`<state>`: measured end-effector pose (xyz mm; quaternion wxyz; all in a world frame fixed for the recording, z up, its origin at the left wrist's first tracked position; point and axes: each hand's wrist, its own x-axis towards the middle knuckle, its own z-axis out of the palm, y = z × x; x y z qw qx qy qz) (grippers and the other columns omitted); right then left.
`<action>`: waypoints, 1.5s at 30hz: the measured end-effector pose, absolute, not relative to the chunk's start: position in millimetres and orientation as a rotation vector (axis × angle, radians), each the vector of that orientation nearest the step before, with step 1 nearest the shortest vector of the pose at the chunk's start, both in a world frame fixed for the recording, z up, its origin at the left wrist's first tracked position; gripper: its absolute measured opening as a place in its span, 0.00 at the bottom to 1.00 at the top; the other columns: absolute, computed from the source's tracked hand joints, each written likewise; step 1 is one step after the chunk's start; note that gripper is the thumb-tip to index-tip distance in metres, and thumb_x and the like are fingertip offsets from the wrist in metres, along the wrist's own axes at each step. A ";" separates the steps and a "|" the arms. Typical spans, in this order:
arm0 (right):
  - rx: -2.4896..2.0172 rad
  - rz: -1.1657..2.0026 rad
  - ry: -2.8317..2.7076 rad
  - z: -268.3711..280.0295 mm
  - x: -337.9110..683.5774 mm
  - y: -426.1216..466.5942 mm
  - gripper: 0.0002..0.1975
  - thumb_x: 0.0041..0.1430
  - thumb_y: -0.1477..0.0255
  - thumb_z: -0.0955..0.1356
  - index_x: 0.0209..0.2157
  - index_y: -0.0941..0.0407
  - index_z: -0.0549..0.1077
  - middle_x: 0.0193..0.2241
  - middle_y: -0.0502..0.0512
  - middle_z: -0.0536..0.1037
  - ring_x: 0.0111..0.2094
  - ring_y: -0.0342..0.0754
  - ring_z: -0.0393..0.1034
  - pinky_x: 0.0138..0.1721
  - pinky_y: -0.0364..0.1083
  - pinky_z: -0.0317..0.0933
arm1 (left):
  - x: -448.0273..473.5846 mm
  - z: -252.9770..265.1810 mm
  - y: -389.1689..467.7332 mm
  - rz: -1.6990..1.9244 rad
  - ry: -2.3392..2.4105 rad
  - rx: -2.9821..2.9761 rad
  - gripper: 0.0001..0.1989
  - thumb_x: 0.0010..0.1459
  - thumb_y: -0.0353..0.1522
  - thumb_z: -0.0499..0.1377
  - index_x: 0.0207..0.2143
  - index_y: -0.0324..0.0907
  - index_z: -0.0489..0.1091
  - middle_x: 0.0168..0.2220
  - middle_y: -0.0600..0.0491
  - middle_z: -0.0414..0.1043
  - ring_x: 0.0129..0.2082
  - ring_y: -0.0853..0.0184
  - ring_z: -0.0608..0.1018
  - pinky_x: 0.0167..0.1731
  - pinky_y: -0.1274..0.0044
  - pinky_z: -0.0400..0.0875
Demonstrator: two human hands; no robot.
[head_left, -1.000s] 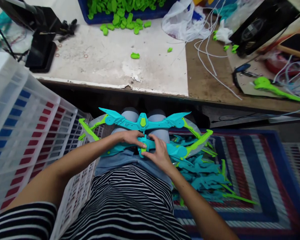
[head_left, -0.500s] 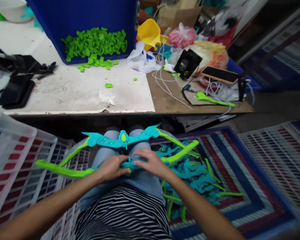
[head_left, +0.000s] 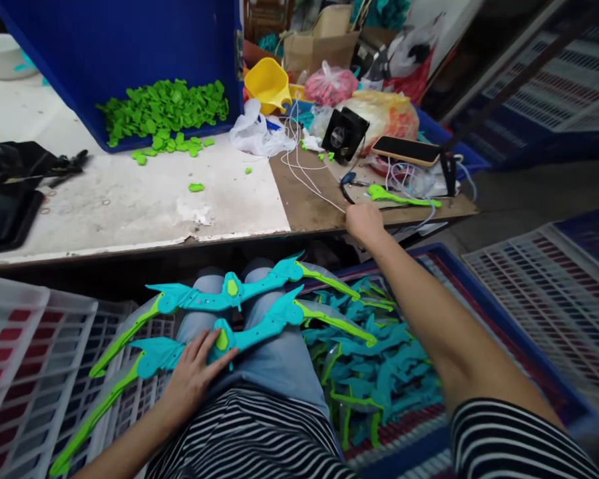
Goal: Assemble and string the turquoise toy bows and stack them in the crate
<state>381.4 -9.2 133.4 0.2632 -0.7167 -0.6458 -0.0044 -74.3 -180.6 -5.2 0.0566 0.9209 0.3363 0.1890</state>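
Observation:
Two turquoise toy bows with lime-green limbs lie across my lap. The far toy bow [head_left: 199, 301] rests over my thighs, its green centre piece facing up. On the near toy bow [head_left: 264, 330], my left hand [head_left: 194, 366] grips the middle just left of the green centre piece, fingers over it and thumb along the near side. My right hand [head_left: 365, 225] is at the table's front edge, closed, with its fingertips hidden. Close by are the end of a white cord [head_left: 324, 194] and a small blue-handled tool [head_left: 348, 178].
A blue bin [head_left: 130, 46] holding green pieces [head_left: 164, 110] stands on the table [head_left: 130, 206]. A black fan [head_left: 344, 135], a phone [head_left: 406, 150] and a green limb [head_left: 402, 197] are at right. Turquoise parts [head_left: 379, 352] fill a crate beside my legs; a white crate [head_left: 40, 352] stands left.
My right hand has left the near bow and reached forward-right to the table edge. The near bow has turned over, its green centre now upward. My left hand stays on it.

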 end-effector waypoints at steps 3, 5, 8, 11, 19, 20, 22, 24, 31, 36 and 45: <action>-2.014 0.290 -1.736 132.6 374.7 -72.2 0.10 0.48 0.70 0.70 0.17 0.56 0.70 0.12 0.53 0.70 0.21 0.48 0.68 0.28 0.49 0.63 | -67.6 16.8 -185.8 0.647 0.931 2.693 0.21 0.58 0.26 0.54 0.54 0.47 0.68 0.59 0.41 0.61 0.58 0.49 0.64 0.52 0.59 0.67; -2.046 0.503 -1.698 128.4 365.6 -129.2 0.09 0.49 0.66 0.69 0.21 0.56 0.73 0.14 0.52 0.73 0.18 0.46 0.68 0.22 0.45 0.62 | -50.9 31.0 -189.8 0.692 0.804 2.545 0.16 0.59 0.28 0.54 0.50 0.43 0.71 0.54 0.41 0.66 0.55 0.54 0.68 0.52 0.62 0.68; -2.064 0.730 -1.438 115.8 346.9 -212.1 0.14 0.48 0.59 0.69 0.24 0.56 0.73 0.17 0.52 0.75 0.19 0.47 0.70 0.20 0.44 0.63 | -3.8 42.9 -192.1 0.498 0.657 2.194 0.13 0.62 0.31 0.51 0.45 0.42 0.73 0.46 0.45 0.73 0.47 0.61 0.74 0.48 0.69 0.71; -2.047 0.708 -1.099 98.7 330.0 -268.3 0.17 0.45 0.55 0.70 0.23 0.56 0.72 0.18 0.52 0.75 0.21 0.48 0.71 0.24 0.46 0.65 | 59.5 40.7 -190.7 0.194 0.608 1.835 0.12 0.60 0.32 0.52 0.41 0.39 0.74 0.41 0.47 0.75 0.43 0.63 0.75 0.47 0.71 0.70; -2.070 0.098 -1.224 71.3 320.5 -300.8 0.11 0.56 0.62 0.66 0.26 0.53 0.73 0.24 0.52 0.77 0.24 0.47 0.69 0.29 0.47 0.66 | 162.0 16.1 -196.5 -0.070 0.765 1.390 0.12 0.57 0.30 0.54 0.40 0.33 0.73 0.35 0.49 0.76 0.33 0.66 0.74 0.38 0.75 0.69; -2.060 0.077 -1.265 69.1 320.9 -301.1 0.10 0.56 0.63 0.66 0.26 0.53 0.72 0.25 0.52 0.77 0.24 0.47 0.69 0.29 0.47 0.66 | 165.4 14.6 -197.3 -0.076 0.780 1.359 0.12 0.57 0.30 0.54 0.40 0.33 0.73 0.33 0.49 0.75 0.31 0.67 0.74 0.36 0.76 0.69; -2.045 0.051 -1.322 64.5 321.5 -302.1 0.09 0.58 0.65 0.65 0.27 0.53 0.72 0.25 0.52 0.77 0.24 0.47 0.70 0.29 0.47 0.66 | 170.1 12.5 -198.2 -0.080 0.801 1.298 0.11 0.57 0.29 0.55 0.40 0.33 0.73 0.31 0.51 0.74 0.29 0.70 0.72 0.33 0.78 0.68; -2.040 0.034 -1.354 60.0 321.5 -303.6 0.09 0.59 0.66 0.65 0.28 0.53 0.71 0.26 0.52 0.77 0.24 0.47 0.70 0.29 0.47 0.66 | 174.1 10.8 -198.4 -0.074 0.809 1.255 0.10 0.57 0.29 0.55 0.39 0.33 0.73 0.30 0.52 0.73 0.28 0.71 0.72 0.32 0.80 0.68; -2.027 -0.070 -1.461 48.5 319.6 -307.4 0.07 0.62 0.68 0.64 0.30 0.53 0.72 0.28 0.53 0.77 0.29 0.48 0.73 0.32 0.47 0.68 | 190.2 3.7 -201.5 -0.089 0.807 1.117 0.13 0.57 0.26 0.55 0.44 0.34 0.72 0.29 0.52 0.73 0.26 0.73 0.71 0.27 0.82 0.66; -1.918 -0.195 -1.671 37.3 318.0 -309.4 0.06 0.62 0.73 0.64 0.32 0.54 0.73 0.30 0.55 0.78 0.33 0.48 0.73 0.37 0.47 0.69 | 200.9 -3.1 -202.4 -0.051 0.703 0.860 0.15 0.57 0.27 0.56 0.47 0.35 0.70 0.29 0.51 0.74 0.26 0.72 0.74 0.26 0.82 0.67; -1.962 0.064 -1.552 14.9 324.3 -312.6 0.11 0.62 0.64 0.64 0.43 0.54 0.72 0.40 0.58 0.77 0.41 0.52 0.73 0.41 0.51 0.70 | 210.3 2.1 -202.6 -0.052 0.691 0.993 0.13 0.54 0.37 0.60 0.22 0.36 0.68 0.20 0.53 0.69 0.23 0.70 0.72 0.32 0.76 0.69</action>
